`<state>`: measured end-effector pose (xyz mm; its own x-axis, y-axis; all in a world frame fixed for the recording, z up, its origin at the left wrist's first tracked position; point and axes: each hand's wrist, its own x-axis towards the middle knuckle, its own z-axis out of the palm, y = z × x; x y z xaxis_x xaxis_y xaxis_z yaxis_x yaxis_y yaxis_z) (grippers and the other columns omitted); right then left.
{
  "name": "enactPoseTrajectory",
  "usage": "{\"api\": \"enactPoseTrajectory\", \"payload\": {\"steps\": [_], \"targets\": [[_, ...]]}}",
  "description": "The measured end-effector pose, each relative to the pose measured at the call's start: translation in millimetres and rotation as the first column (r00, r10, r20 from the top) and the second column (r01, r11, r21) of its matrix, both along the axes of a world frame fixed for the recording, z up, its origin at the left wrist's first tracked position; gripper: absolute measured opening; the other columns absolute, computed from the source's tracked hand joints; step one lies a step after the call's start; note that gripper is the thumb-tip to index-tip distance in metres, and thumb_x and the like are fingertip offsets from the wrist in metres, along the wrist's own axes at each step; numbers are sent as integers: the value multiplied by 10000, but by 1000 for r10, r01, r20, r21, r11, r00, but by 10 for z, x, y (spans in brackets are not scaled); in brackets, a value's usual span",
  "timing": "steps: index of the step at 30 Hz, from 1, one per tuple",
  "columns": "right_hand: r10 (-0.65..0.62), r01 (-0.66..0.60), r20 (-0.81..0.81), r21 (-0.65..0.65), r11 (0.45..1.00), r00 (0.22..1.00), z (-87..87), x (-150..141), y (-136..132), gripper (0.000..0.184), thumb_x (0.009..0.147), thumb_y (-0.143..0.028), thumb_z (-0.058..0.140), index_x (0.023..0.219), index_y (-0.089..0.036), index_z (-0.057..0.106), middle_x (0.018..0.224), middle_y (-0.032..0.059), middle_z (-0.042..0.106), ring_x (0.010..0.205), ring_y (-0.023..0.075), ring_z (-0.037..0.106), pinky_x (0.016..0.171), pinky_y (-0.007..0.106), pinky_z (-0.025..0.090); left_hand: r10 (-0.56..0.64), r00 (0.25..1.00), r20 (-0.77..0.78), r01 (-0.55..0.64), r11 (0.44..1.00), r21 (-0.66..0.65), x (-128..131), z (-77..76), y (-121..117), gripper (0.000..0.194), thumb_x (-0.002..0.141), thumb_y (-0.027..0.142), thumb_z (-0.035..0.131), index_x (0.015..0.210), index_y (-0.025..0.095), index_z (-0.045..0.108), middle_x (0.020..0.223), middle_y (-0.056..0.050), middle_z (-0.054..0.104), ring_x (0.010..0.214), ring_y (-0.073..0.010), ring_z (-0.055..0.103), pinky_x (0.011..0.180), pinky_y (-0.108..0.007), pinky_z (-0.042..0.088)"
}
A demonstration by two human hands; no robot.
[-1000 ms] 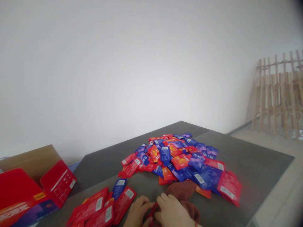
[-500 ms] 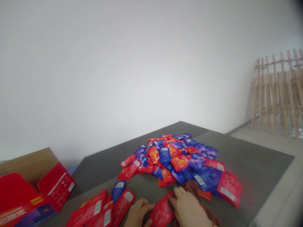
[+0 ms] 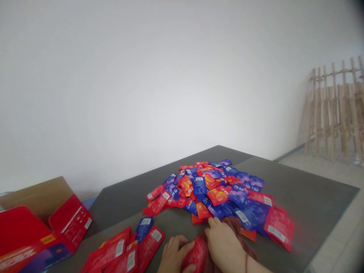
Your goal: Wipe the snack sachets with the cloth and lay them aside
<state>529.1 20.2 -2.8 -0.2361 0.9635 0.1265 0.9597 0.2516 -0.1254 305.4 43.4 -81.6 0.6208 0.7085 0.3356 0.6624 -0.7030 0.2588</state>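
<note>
At the bottom edge of the head view, my left hand (image 3: 173, 256) and my right hand (image 3: 224, 246) both grip a red packet (image 3: 196, 254) that bulges between them. Fingers of both hands curl round it. A dark red cloth pouch (image 3: 233, 226) lies under and behind my right hand. Just beyond them a heap of red and blue packets (image 3: 216, 191) covers the middle of the dark grey table (image 3: 307, 197). A smaller row of red packets (image 3: 122, 250) with one blue one lies left of my left hand.
An open red cardboard box (image 3: 42, 231) with brown flaps stands at the table's left end. A plain white wall rises behind. A wooden slatted frame (image 3: 335, 110) leans against the wall at the far right, on a pale tiled floor.
A second ago my hands were close together over the pouch; then a flat red packet appeared between them. Now the packet is curled and raised between both hands.
</note>
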Motion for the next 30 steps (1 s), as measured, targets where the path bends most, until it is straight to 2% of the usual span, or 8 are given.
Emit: {"api": "enactPoseTrajectory", "payload": {"steps": [4,8,11,14,19,22,27,30], "targets": [[97,-97,18,-20,995,995,25,-188,41,220,855,-120,540,890,-151,754,997,163,662,970,290,571,727,371,414,-36,999,-32,35,999,-29,-10,-1,25,535,868,584,605,1357,397,497,1176,-54,598,1051,-231,590,875,-369,505],[158,-159,-21,-50,986,987,-24,-123,-24,222,871,-157,537,919,-206,748,1070,111,657,1009,284,563,765,379,413,-9,1000,16,9,1000,6,-13,-48,37,526,878,618,563,1348,387,510,1173,-58,596,1064,-233,585,887,-378,500],[75,-76,-44,-22,997,996,-117,63,-81,250,852,-117,518,901,-222,739,1026,96,658,969,281,576,747,382,414,-43,999,-14,43,999,-8,-17,-33,45,520,886,602,564,1351,374,511,1193,-62,595,1073,-230,588,888,-368,506],[-28,28,-17,54,998,999,-192,196,-85,294,835,-62,476,883,-190,736,983,127,657,925,279,585,726,381,414,-77,996,-39,76,997,-28,-14,6,42,514,894,575,571,1354,355,511,1197,-68,597,1069,-228,592,880,-363,515],[-25,25,2,93,995,1000,-186,100,-42,265,826,-56,498,866,-173,733,965,141,653,927,279,578,693,362,410,-42,997,61,40,999,29,-18,-26,26,467,910,578,540,1326,365,533,1194,-56,594,1071,-219,583,900,-370,503],[53,-53,3,96,994,999,-208,-5,-63,230,845,-78,538,875,-197,732,965,105,658,909,244,579,678,336,397,-80,996,36,79,996,28,-44,-57,48,481,917,555,543,1359,371,497,1194,-55,595,1065,-213,588,891,-358,511],[328,-326,0,122,938,945,-307,100,-157,85,855,-253,649,868,-266,732,973,30,660,865,211,572,599,333,348,-90,996,-16,90,996,2,-77,-35,87,529,902,566,564,1384,370,467,1201,-61,593,1082,-221,586,893,-359,516],[229,-225,-24,119,967,973,-301,246,-167,102,844,-214,653,859,-274,734,962,28,659,868,216,567,634,344,348,-96,995,-35,95,995,-20,-71,-4,81,523,899,560,574,1376,368,479,1205,-60,595,1080,-221,587,886,-353,517]]}}
